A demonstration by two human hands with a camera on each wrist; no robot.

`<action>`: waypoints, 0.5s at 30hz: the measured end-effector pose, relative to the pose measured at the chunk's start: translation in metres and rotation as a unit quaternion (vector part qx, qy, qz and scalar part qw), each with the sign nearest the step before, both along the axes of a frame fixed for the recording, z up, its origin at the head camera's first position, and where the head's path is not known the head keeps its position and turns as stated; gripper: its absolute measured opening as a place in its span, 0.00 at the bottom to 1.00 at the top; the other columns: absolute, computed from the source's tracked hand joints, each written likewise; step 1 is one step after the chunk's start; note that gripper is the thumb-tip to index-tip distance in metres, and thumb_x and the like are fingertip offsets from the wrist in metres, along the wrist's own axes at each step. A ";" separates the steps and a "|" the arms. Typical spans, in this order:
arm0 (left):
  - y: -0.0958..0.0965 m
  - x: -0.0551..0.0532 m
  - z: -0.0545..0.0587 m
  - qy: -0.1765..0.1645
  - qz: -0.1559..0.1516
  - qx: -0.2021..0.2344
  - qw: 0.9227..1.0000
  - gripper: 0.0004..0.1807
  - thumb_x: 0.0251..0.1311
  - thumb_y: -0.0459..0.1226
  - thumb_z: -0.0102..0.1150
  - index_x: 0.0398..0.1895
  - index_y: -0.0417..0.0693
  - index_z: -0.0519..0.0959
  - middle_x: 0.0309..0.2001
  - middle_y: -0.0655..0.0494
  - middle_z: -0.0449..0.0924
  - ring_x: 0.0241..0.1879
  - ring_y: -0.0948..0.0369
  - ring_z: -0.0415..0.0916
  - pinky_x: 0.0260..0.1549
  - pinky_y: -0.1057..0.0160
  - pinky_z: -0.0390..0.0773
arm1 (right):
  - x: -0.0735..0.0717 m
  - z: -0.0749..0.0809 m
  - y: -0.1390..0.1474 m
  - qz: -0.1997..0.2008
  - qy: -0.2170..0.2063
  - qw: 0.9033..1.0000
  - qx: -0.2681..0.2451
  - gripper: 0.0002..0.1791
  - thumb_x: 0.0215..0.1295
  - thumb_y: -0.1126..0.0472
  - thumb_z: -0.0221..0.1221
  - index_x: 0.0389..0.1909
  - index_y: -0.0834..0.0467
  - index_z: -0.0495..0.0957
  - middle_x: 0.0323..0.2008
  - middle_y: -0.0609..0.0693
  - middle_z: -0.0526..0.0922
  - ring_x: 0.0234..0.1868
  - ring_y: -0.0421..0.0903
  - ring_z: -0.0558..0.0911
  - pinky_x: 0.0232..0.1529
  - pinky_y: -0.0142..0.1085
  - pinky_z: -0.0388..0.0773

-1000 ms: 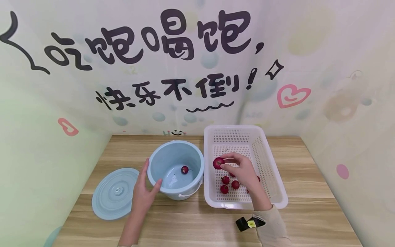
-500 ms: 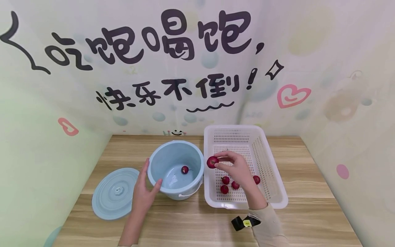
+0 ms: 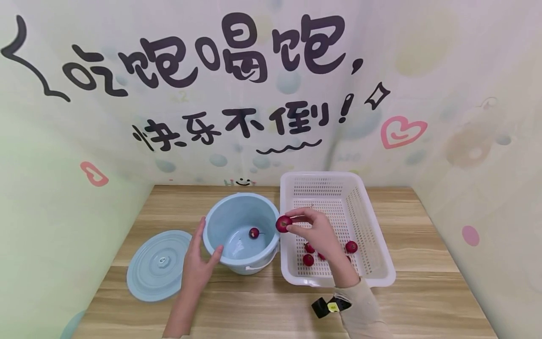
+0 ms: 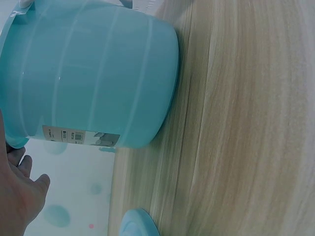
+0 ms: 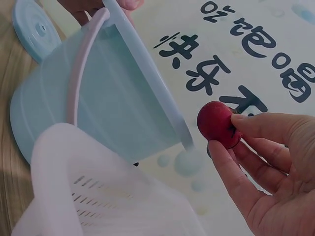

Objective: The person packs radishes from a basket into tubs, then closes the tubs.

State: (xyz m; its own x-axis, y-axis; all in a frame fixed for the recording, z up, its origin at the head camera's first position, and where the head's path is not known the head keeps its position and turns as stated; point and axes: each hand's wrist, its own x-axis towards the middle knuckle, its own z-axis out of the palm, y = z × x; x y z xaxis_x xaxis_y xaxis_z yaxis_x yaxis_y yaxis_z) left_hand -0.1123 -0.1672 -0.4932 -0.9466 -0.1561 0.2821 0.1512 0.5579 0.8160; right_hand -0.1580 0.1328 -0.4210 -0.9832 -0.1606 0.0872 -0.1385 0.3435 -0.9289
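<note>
A light-blue bucket [image 3: 250, 269] stands left of centre with one small round red fruit [image 3: 254, 233] at its bottom. Around the bucket's left rim lies my left hand [image 3: 198, 268], thumb over the near edge and fingers along the outside. My right hand [image 3: 318, 230] pinches another round red fruit [image 5: 216, 124] between thumb and fingertips. In the head view, this held fruit overlaps the white basket's left rim, close to the bucket's right edge; the right wrist view has it just off the bucket's rim. Several more red fruits [image 3: 308, 260] lie in the white perforated basket [image 3: 383, 254].
A round blue lid [image 3: 148, 278] lies on the wooden table [image 3: 254, 310], left of the bucket. The bucket's handle [image 3: 263, 264] hangs down its near right side, beside the basket. A printed wall [image 3: 254, 165] rises behind the table.
My right hand has carried the held fruit leftward across the basket to its left rim near the bucket. My left hand and the bucket have stayed in place.
</note>
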 end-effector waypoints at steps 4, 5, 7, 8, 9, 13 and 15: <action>0.000 0.000 -0.001 -0.001 0.000 0.001 1.000 0.46 0.59 0.38 0.66 0.79 0.53 0.54 0.78 0.49 0.57 0.76 0.45 0.56 0.72 0.38 0.61 | 0.000 0.001 -0.004 0.006 0.001 1.000 -0.006 0.15 0.58 0.65 0.68 0.48 0.56 0.85 0.48 0.53 0.88 0.52 0.51 0.85 0.54 0.45 0.83; 0.000 0.000 -0.001 -0.002 0.000 0.001 1.000 0.46 0.59 0.38 0.66 0.79 0.53 0.54 0.78 0.49 0.57 0.76 0.45 0.56 0.72 0.38 0.61 | 0.000 0.001 -0.005 0.007 -0.001 1.000 -0.008 0.15 0.58 0.65 0.68 0.47 0.56 0.85 0.47 0.53 0.88 0.52 0.52 0.84 0.55 0.47 0.83; 0.000 0.000 0.000 -0.003 0.000 0.001 1.000 0.46 0.59 0.38 0.66 0.79 0.52 0.54 0.78 0.49 0.56 0.76 0.45 0.56 0.73 0.37 0.61 | 0.000 0.000 -0.007 0.009 -0.005 1.000 -0.008 0.15 0.58 0.64 0.69 0.47 0.55 0.85 0.47 0.53 0.87 0.52 0.52 0.84 0.57 0.50 0.82; 0.000 0.000 0.000 -0.001 -0.001 0.002 1.000 0.46 0.59 0.38 0.66 0.79 0.52 0.54 0.78 0.49 0.56 0.76 0.45 0.56 0.73 0.38 0.60 | 0.000 -0.001 -0.008 0.010 -0.008 1.000 -0.009 0.15 0.58 0.64 0.68 0.47 0.55 0.85 0.47 0.53 0.87 0.52 0.52 0.84 0.57 0.50 0.82; -0.001 0.000 -0.001 0.000 0.000 0.002 1.000 0.46 0.59 0.38 0.66 0.79 0.51 0.55 0.78 0.49 0.57 0.76 0.45 0.56 0.73 0.38 0.60 | 0.000 -0.001 -0.009 0.010 -0.010 1.000 -0.008 0.15 0.58 0.64 0.69 0.47 0.55 0.85 0.47 0.53 0.87 0.52 0.52 0.84 0.56 0.49 0.83; -0.001 0.001 -0.001 0.010 -0.001 0.002 1.000 0.46 0.58 0.37 0.66 0.79 0.50 0.55 0.78 0.48 0.57 0.76 0.45 0.56 0.73 0.38 0.60 | -0.001 -0.002 -0.014 0.013 -0.020 1.000 -0.011 0.15 0.59 0.63 0.69 0.48 0.54 0.85 0.48 0.52 0.87 0.53 0.52 0.83 0.53 0.44 0.85; -0.001 0.000 -0.001 0.015 -0.001 0.001 1.000 0.46 0.58 0.37 0.66 0.78 0.50 0.55 0.77 0.48 0.58 0.76 0.45 0.56 0.73 0.38 0.60 | -0.001 -0.002 -0.016 0.015 -0.022 1.000 -0.013 0.15 0.59 0.63 0.69 0.48 0.54 0.85 0.48 0.52 0.87 0.53 0.52 0.83 0.53 0.43 0.85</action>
